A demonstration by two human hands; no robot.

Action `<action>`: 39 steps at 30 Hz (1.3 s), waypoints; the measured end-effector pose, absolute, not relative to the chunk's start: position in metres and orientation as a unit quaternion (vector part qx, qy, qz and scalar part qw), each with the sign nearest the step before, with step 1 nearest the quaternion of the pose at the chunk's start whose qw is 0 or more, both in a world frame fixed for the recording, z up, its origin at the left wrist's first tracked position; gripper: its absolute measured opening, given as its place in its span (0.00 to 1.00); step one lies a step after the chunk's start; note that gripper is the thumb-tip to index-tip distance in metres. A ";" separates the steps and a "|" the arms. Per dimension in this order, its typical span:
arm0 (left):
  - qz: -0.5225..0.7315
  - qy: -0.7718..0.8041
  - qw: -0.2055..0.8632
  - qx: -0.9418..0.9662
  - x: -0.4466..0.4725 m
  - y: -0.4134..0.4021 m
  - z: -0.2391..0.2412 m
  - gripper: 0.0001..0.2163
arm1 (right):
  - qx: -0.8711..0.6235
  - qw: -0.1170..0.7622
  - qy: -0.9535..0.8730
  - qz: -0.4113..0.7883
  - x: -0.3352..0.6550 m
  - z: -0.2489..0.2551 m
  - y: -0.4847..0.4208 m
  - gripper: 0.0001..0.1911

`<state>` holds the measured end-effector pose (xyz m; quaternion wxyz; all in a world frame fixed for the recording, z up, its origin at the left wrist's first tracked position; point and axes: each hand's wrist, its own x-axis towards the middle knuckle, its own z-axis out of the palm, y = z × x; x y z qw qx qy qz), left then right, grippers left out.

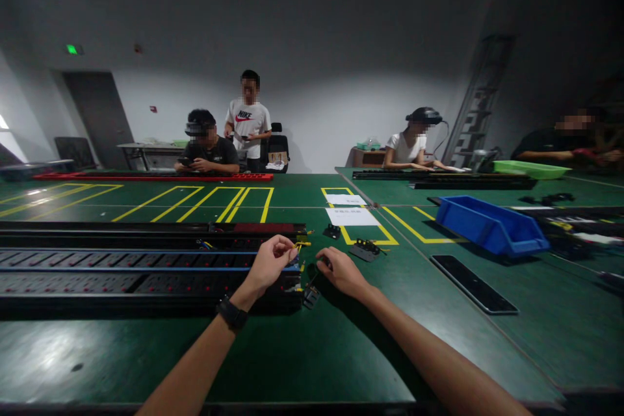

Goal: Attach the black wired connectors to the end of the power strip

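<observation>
My left hand (267, 266), with a dark band at the wrist, is closed in a pinch at the right end of a blue-edged power strip (195, 261). Yellow wires (303, 245) stick out at its fingertips. Just right of that end, my right hand (342, 271) hovers with curled, closed fingers; what they hold, if anything, is hidden. Below the gap between the hands, a small dark end piece (311, 297) lies by a second socket strip (185, 285). Behind them runs another black strip (146, 234).
Small black parts (364, 249) and white paper sheets (351, 216) lie beyond my hands. A blue bin (492, 224) and a dark flat phone-like slab (474, 284) are to the right. Several people sit or stand across the green table (292, 364), and a green tray (531, 169) stands far right.
</observation>
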<state>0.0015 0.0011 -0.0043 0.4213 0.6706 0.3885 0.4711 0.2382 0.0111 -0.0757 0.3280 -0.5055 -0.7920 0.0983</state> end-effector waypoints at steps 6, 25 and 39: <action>0.413 0.462 0.265 0.738 -0.003 0.006 -0.006 0.07 | -0.516 0.322 -0.788 0.100 0.237 -0.074 0.012 0.07; 0.190 0.579 0.078 0.789 0.018 -0.001 0.008 0.07 | -0.516 0.323 -0.788 0.089 0.237 -0.071 0.009 0.06; 0.192 0.558 0.088 0.802 0.015 0.005 0.004 0.08 | -0.510 0.319 -0.794 0.083 0.238 -0.072 0.010 0.06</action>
